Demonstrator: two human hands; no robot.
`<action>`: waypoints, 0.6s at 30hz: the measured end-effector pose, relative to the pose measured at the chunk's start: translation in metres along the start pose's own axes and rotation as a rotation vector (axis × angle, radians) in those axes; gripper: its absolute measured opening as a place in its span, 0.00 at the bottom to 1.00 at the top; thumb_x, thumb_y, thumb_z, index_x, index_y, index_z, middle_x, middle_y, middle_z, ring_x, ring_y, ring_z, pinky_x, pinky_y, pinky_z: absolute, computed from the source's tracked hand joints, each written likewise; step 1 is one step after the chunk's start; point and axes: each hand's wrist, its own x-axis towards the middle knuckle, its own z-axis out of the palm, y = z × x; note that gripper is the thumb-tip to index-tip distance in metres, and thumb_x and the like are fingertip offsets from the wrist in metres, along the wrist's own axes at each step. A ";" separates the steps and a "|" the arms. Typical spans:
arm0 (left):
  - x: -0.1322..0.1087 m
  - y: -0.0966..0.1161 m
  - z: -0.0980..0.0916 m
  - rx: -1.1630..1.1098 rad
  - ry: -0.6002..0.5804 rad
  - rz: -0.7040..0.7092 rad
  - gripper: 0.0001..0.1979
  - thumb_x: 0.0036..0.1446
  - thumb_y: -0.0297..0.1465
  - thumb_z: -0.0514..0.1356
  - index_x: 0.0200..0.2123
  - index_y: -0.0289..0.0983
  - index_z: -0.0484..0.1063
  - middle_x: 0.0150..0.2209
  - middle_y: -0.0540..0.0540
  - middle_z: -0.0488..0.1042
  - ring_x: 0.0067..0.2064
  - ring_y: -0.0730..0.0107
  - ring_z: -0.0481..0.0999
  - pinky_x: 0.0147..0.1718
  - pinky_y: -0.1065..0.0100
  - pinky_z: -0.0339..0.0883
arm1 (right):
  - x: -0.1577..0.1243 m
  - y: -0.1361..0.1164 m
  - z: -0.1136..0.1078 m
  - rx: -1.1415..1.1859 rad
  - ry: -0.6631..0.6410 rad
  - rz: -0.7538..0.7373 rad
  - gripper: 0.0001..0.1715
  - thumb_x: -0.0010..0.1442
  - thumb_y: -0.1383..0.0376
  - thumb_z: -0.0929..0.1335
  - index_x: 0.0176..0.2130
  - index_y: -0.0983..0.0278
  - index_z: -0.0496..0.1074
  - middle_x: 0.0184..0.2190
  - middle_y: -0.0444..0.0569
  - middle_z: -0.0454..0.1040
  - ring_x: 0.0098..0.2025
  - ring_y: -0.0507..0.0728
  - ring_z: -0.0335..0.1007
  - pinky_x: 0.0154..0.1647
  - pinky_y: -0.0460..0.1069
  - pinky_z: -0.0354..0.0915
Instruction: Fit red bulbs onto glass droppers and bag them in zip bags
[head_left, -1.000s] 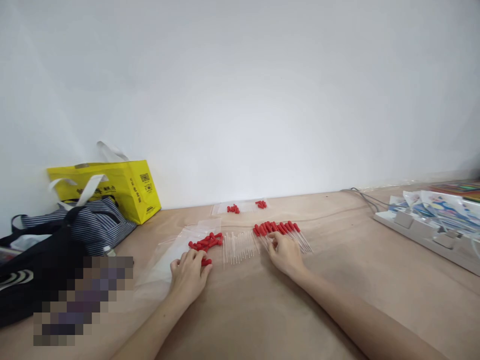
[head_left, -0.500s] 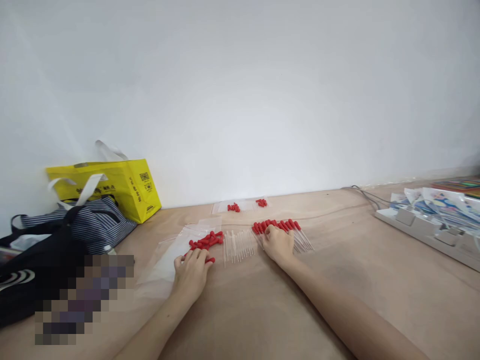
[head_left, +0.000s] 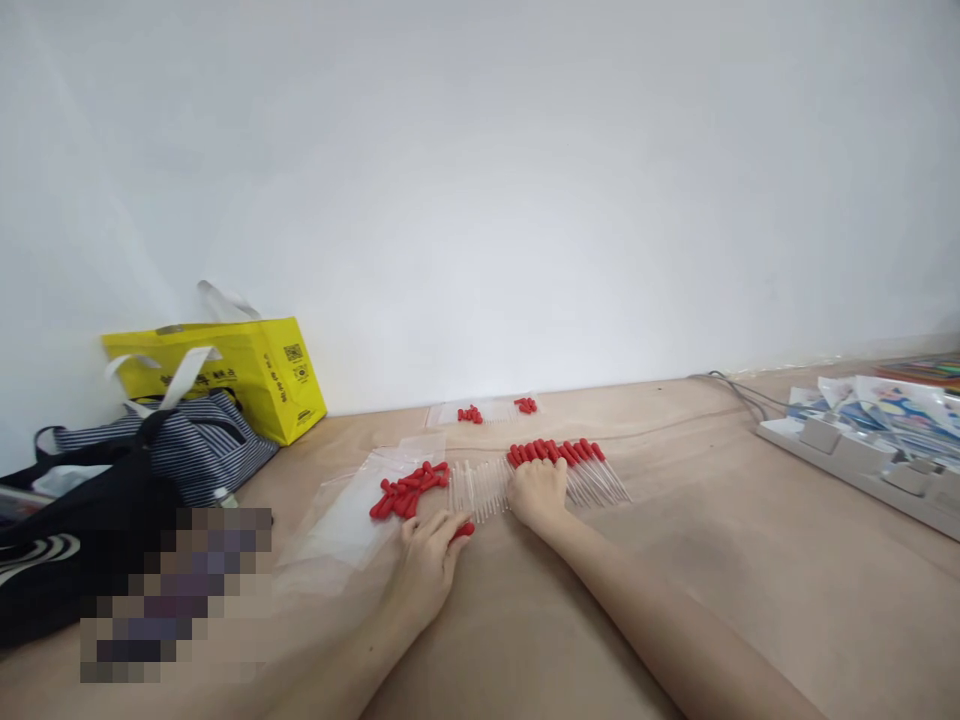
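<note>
Free tabletop [head_left: 712, 560] right, droppers [head_left: 592, 470] ahead — bags [head_left: 195, 440] left

A pixelated grey-and-purple block [head_left: 172, 590] blots out whatever lies at the lower left. Beside it, a black fabric bag [head_left: 67, 530] is cut off by the left edge. The left hand [head_left: 427, 560] covers part of a small red rubber cap [head_left: 465, 529]; whether the fingers pinch it or only rest on it cannot be told. The right hand [head_left: 536, 495] hides part of a row of clear glass tubes [head_left: 480, 485], its fingertips out of sight. Both forearms run off the bottom edge. A white plastic tray [head_left: 840, 468] is cut by the right edge. Print on the yellow paper bag [head_left: 255, 380] is too small to read.
</note>
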 end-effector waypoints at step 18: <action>-0.008 0.014 -0.008 -0.402 -0.117 -0.020 0.04 0.49 0.24 0.51 0.28 0.37 0.64 0.28 0.49 0.71 0.32 0.69 0.69 0.33 0.68 0.63 | -0.064 0.077 -0.004 0.480 0.074 -0.485 0.16 0.58 0.73 0.54 0.42 0.65 0.64 0.34 0.50 0.70 0.34 0.54 0.63 0.36 0.49 0.56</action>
